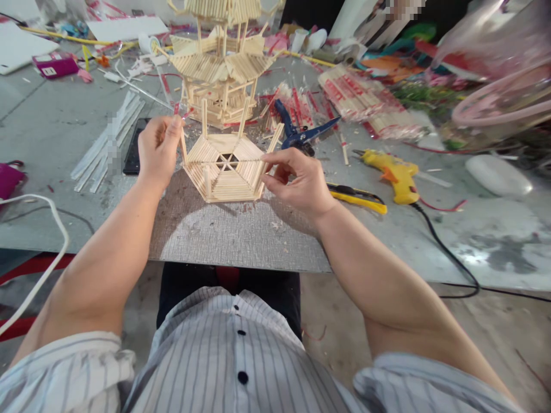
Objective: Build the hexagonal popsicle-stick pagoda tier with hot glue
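A hexagonal base of pale wooden sticks [219, 186] stands near the table's front edge, with short upright posts at its corners and a spoked opening in the middle. A thin stick [247, 161] lies across its upper side. My right hand [299, 180] pinches at the right end of this stick, beside a corner post. At the left corner post, my left hand [157, 149] is closed in a pinch, thumb against index finger. A bit of red and clear material shows at those fingertips; what they hold cannot be made out.
Behind the base stands a tiered stick pavilion [224, 63]. Blue pliers [301, 135], a yellow utility knife [359, 198] and a yellow glue gun [394, 175] lie to the right. Clear glue sticks [109, 140] and a dark phone [134, 152] lie left; packaged sticks [365, 97] lie back right.
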Motion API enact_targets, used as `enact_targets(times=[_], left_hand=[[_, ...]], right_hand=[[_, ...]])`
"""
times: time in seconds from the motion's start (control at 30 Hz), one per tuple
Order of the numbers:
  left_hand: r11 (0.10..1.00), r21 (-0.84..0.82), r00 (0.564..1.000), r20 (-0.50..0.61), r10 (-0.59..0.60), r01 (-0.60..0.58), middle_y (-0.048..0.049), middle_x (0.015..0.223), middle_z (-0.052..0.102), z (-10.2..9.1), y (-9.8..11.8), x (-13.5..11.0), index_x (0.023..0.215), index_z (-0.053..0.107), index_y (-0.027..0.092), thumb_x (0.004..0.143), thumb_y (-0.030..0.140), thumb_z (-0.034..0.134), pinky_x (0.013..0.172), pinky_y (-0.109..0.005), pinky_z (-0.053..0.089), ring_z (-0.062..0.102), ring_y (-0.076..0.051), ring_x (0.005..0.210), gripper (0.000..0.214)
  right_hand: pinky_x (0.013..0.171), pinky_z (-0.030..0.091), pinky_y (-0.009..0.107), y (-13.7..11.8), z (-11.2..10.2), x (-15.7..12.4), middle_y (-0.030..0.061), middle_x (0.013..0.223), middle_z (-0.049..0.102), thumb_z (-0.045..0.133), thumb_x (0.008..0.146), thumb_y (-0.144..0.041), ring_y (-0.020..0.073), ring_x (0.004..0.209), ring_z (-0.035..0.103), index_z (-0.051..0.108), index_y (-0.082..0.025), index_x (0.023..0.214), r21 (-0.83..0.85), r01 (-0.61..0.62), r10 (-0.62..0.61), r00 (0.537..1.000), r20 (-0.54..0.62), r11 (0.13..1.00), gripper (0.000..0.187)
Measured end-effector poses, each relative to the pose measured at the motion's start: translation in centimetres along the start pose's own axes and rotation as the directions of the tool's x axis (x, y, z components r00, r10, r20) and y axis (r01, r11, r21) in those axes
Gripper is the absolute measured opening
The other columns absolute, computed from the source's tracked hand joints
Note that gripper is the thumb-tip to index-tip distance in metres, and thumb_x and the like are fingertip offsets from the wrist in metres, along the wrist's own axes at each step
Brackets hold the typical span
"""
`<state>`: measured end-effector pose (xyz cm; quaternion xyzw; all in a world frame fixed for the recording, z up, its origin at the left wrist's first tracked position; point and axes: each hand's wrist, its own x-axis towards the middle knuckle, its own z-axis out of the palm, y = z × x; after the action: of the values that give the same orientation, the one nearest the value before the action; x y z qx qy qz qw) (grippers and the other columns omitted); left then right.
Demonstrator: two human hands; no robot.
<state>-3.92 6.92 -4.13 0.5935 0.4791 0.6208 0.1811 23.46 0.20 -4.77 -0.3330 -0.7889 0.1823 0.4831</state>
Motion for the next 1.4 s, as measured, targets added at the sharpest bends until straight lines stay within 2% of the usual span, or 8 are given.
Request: enact_targets(times=[0.2, 0.3, 0.43, 0.73, 0.9, 1.03, 1.2, 1.4], left_hand=[[0.999, -0.007, 0.998, 0.037, 0.046, -0.045, 0.001, 0.058, 0.054, -0.2, 0.1, -0.2, 0.07, 0.064, 0.024, 0.067, 0.082, 0.056, 0.054, -0.033, 0.038, 0.048, -0.013, 0.056, 0.059], [0.996, 0.05, 0.995, 0.069, 0.075, -0.078, -0.0005, 0.061, 0.052, -0.4, 0.2, -0.7, 0.075, 0.063, 0.025, 0.075, 0.078, 0.05, 0.056, -0.032, 0.041, 0.053, -0.016, 0.062, 0.055], [0.992, 0.113, 0.994, 0.097, 0.053, -0.064, -0.0011, 0.063, 0.05, -0.5, 0.2, -1.2, 0.074, 0.061, 0.024, 0.079, 0.078, 0.044, 0.06, -0.032, 0.044, 0.056, -0.017, 0.065, 0.056], [0.993, 0.093, 0.994, 0.096, 0.062, -0.071, -0.0013, 0.063, 0.047, -0.4, 0.7, -1.3, 0.068, 0.057, 0.022, 0.076, 0.081, 0.043, 0.064, -0.034, 0.046, 0.054, -0.017, 0.064, 0.061], [0.994, 0.086, 0.993, 0.1, 0.066, -0.074, -0.0013, 0.064, 0.05, -0.3, 0.5, -1.2, 0.073, 0.059, 0.023, 0.076, 0.08, 0.044, 0.063, -0.034, 0.046, 0.056, -0.018, 0.068, 0.059], [0.994, 0.074, 0.994, 0.08, 0.07, -0.076, -0.0007, 0.061, 0.05, -0.3, 0.2, -1.0, 0.071, 0.059, 0.024, 0.075, 0.081, 0.046, 0.061, -0.033, 0.045, 0.057, -0.018, 0.067, 0.059], [0.993, 0.059, 0.99, 0.101, 0.101, -0.107, 0.0001, 0.061, 0.054, -0.3, -0.1, -0.6, 0.078, 0.061, 0.026, 0.079, 0.076, 0.047, 0.065, -0.036, 0.043, 0.055, -0.018, 0.071, 0.052], [0.999, -0.012, 0.993, 0.11, 0.042, -0.041, 0.0019, 0.059, 0.05, -0.3, 0.0, -0.3, 0.078, 0.062, 0.025, 0.074, 0.079, 0.052, 0.066, -0.036, 0.04, 0.049, -0.014, 0.068, 0.055]], right_hand=[[0.05, 0.038, 0.022, -0.1, 0.1, -0.1, -0.0046, 0.075, 0.061, 0.064, 0.075, -0.02, 0.0046, 0.05, 0.043, 0.063, -0.023, 0.098, -0.012, -0.015, 0.015, 1.0, -0.011, 1.0, 0.024], [0.048, 0.039, 0.023, -0.2, 0.2, -0.4, -0.0042, 0.071, 0.062, 0.066, 0.073, -0.017, 0.0064, 0.049, 0.044, 0.065, -0.024, 0.097, -0.003, -0.026, 0.026, 0.999, -0.033, 1.0, 0.024], [0.047, 0.039, 0.026, 0.2, 0.3, -0.8, -0.0034, 0.071, 0.062, 0.068, 0.074, -0.016, 0.0085, 0.048, 0.046, 0.067, -0.029, 0.097, 0.03, -0.027, 0.029, 0.999, -0.043, 0.999, 0.027], [0.045, 0.037, 0.03, 0.7, 0.3, -1.0, -0.0028, 0.071, 0.063, 0.069, 0.076, -0.019, 0.0113, 0.047, 0.046, 0.067, -0.035, 0.099, 0.029, -0.004, 0.005, 0.998, -0.058, 1.0, 0.028], [0.045, 0.038, 0.03, 0.5, 0.3, -1.0, -0.0026, 0.073, 0.063, 0.068, 0.076, -0.017, 0.011, 0.048, 0.046, 0.067, -0.035, 0.1, 0.022, 0.003, -0.002, 0.999, -0.046, 1.0, 0.03], [0.045, 0.039, 0.03, 0.4, 0.3, -0.9, -0.0026, 0.072, 0.062, 0.069, 0.075, -0.018, 0.0109, 0.049, 0.046, 0.067, -0.034, 0.099, 0.003, -0.006, 0.006, 0.999, -0.05, 1.0, 0.028], [0.047, 0.038, 0.024, 0.4, 0.3, -0.6, -0.0045, 0.074, 0.063, 0.066, 0.074, -0.016, 0.0066, 0.048, 0.044, 0.064, -0.027, 0.099, -0.022, 0.003, -0.004, 0.999, -0.036, 1.0, 0.028], [0.048, 0.037, 0.022, -0.1, 0.3, -0.3, -0.0052, 0.074, 0.062, 0.063, 0.072, -0.014, 0.0042, 0.047, 0.041, 0.063, -0.024, 0.098, -0.042, 0.027, -0.028, 0.999, -0.03, 0.999, 0.027]])
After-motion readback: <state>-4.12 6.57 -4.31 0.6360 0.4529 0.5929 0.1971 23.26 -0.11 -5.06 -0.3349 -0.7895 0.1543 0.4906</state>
